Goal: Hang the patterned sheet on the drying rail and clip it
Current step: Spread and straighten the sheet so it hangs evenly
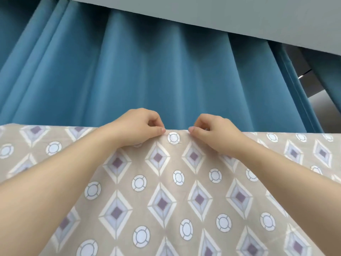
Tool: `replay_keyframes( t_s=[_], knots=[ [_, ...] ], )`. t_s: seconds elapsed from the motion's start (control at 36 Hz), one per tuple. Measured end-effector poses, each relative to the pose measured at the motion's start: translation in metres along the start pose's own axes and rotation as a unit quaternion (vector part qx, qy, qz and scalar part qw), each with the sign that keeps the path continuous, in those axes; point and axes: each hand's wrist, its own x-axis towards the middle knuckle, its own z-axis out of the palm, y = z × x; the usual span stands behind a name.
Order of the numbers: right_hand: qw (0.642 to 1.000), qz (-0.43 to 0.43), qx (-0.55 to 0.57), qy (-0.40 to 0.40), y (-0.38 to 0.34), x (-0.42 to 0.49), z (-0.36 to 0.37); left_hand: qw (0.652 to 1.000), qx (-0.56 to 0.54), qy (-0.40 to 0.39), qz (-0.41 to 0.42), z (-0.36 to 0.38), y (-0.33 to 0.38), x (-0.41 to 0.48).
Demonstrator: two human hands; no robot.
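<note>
The patterned sheet [177,196], beige with purple diamonds and pale circles, hangs down toward me and fills the lower half of the view. Its top fold runs level across the frame; the drying rail beneath it is hidden by the cloth. My left hand [140,124] pinches the top fold between thumb and curled fingers, just left of centre. My right hand [212,130] pinches the same fold a short way to the right. A pale circle of the pattern lies between the two hands. No clip is visible.
A pleated blue curtain [147,76] hangs close behind the sheet's top edge. A grey ceiling beam [239,17] crosses the upper right. At the right, past the curtain's edge, a darker grey opening [310,78] shows.
</note>
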Motion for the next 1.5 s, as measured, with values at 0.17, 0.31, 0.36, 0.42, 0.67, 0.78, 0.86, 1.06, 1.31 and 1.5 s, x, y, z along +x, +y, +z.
replay_keyframes(
  t_s=[0.17, 0.31, 0.36, 0.42, 0.67, 0.78, 0.86, 1.06, 1.31, 1.5],
  knots=[
    [0.999, -0.013, 0.038, -0.034, -0.001, 0.002, -0.001, 0.996, 0.084, 0.023, -0.022, -0.01, -0.018, -0.01],
    [0.998, -0.019, 0.054, -0.037, 0.007, 0.005, 0.002, 0.995, 0.047, 0.057, -0.06, -0.018, -0.045, -0.028],
    [0.998, -0.021, 0.05, -0.036, 0.009, 0.008, 0.004, 0.993, 0.026, 0.094, -0.062, -0.016, -0.049, -0.028],
    [0.998, -0.02, 0.052, -0.037, 0.009, 0.012, 0.007, 0.99, 0.026, 0.12, -0.066, -0.013, -0.051, -0.026],
    [0.996, 0.015, -0.026, 0.085, -0.007, 0.031, 0.019, 0.976, 0.102, 0.179, -0.073, -0.019, -0.052, 0.004],
    [0.99, 0.077, -0.116, -0.036, -0.021, 0.035, 0.026, 0.985, 0.104, 0.012, -0.135, -0.023, -0.066, 0.009],
    [0.993, 0.038, -0.081, -0.075, -0.04, 0.029, 0.033, 0.988, 0.103, -0.03, -0.112, -0.033, -0.084, 0.0],
    [0.996, -0.04, 0.007, -0.083, -0.107, 0.024, 0.069, 0.993, 0.094, 0.032, -0.062, -0.068, -0.137, -0.038],
    [0.999, -0.008, 0.007, -0.044, -0.157, 0.029, 0.101, 0.979, 0.126, 0.094, -0.132, -0.114, -0.203, -0.062],
    [1.0, 0.026, -0.005, 0.004, -0.158, 0.032, 0.105, 0.987, -0.017, 0.098, -0.127, -0.125, -0.227, -0.068]
  ],
)
